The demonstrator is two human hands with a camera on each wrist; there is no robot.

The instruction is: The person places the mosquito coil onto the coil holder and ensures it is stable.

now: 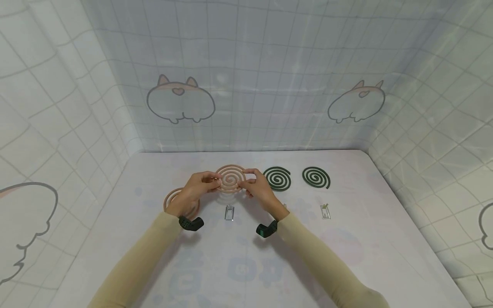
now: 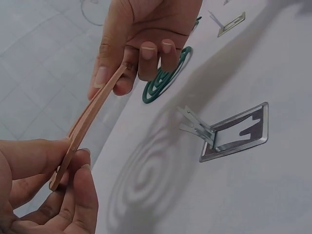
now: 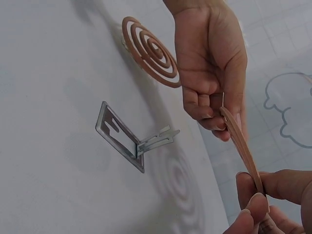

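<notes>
two pale yellow sleeves (image 1: 138, 256) reach in over the white bench (image 1: 231, 239), a dark device (image 1: 191, 223) at each wrist. just past the wrists, a small metal stand (image 1: 229, 213) lies on the bench between the arms, its prongs bent upward; a second stand (image 2: 232, 24) is mostly hidden behind the right wrist in the head view, and a third stand (image 1: 325, 211) lies farther right. under the left wrist, partly covered, is a brown coil (image 3: 156, 48). beyond the first stand, the left grip (image 1: 200, 185) and the right grip (image 1: 259, 186) are both clamped on the held coil (image 1: 231, 179), also brown, pinching it at opposite sides above the bench. its spiral shadow (image 2: 146, 175) falls below. right of the right grip are a green coil (image 1: 277, 179), just beside it, and another green coil (image 1: 316, 177), well apart. farthest back stands a grid-patterned wall (image 1: 269, 55).
</notes>
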